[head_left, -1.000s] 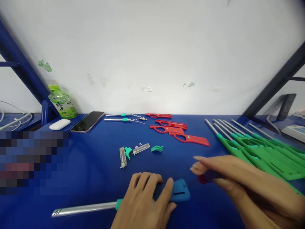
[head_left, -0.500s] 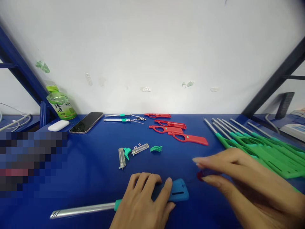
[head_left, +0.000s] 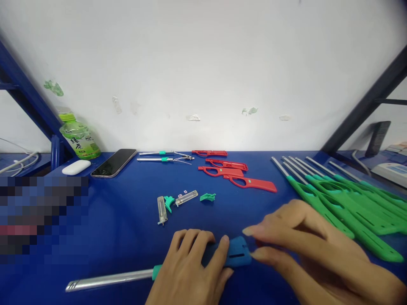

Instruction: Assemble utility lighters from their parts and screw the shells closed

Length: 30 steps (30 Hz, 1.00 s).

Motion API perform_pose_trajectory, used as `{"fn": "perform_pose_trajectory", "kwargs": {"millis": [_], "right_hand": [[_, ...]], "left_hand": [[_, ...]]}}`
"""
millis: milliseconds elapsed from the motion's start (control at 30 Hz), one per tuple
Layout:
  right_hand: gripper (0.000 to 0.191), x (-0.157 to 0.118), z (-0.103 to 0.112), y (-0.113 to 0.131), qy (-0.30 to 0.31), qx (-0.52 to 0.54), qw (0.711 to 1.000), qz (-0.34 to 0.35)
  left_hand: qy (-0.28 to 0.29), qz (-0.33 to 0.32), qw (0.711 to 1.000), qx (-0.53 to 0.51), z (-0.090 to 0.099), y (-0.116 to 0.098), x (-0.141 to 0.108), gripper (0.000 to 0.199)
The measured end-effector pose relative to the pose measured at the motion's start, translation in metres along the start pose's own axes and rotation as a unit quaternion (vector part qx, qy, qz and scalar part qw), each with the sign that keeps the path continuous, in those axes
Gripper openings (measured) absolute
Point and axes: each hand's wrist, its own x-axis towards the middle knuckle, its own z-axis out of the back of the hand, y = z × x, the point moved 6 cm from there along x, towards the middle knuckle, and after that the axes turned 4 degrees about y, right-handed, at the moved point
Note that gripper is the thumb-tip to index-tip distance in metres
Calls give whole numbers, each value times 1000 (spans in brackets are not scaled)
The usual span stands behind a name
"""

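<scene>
My left hand [head_left: 193, 267] lies over the blue handle of a long-nosed lighter [head_left: 240, 252], fingers curled round it on the table. From under that hand the lighter's silver tube [head_left: 111, 280] points left, with a teal collar at its base. Close to the handle's right end is my right hand [head_left: 295, 250], thumb and fingers pinched on a small dark red thing [head_left: 260, 243]; most of it is hidden, and I cannot make out its kind. Beyond the hands lie two clear fuel tanks [head_left: 162, 210] and two teal triggers [head_left: 207, 197].
Several green lighters [head_left: 352, 205] lie at the right. Farther back are red lighter shells [head_left: 251, 183] and two metal tubes with wires [head_left: 155, 159]. A phone [head_left: 114, 163], a white case [head_left: 76, 167] and a green-capped bottle [head_left: 79, 137] stand or lie at the back left.
My right hand has moved left, bringing the pinched red thing up to the right end of the blue lighter's handle. My left hand keeps its hold on the lighter.
</scene>
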Motion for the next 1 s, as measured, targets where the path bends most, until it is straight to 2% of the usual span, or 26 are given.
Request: {"fn": "perform_pose_trajectory", "kwargs": {"millis": [133,267,367,567,700,800,867,900,1000], "right_hand": [[33,2,10,-7,-52,-40,998,1],[33,-2,11,-6,-30,-84,996,-21],[36,-4,12,-7,-29,-63,996,-47],[37,0,14,-11,-23,-65,998,-4],[23,0,36,-23,-37,-114,993,-6],[9,-5,62,-37,-89,-165,982,-12],[5,-9,71,-49,-114,-190,974,-51],[10,-13,72,-55,-124,-190,970,-85],[19,-20,58,-66,-100,-192,969,-117]], "left_hand": [[-10,-6,1000,10,1,-1,1,36],[-9,-8,1000,7,1,0,2,35],[1,-6,1000,8,0,1,2,35],[0,-10,1000,8,0,2,1,34],[-3,-2,1000,6,1,3,-2,35],[0,-1,1000,4,2,3,-3,35],[1,-4,1000,-1,1,3,-4,34],[1,-7,1000,-3,1,4,-4,34],[2,-12,1000,-7,-1,5,-2,35]]}}
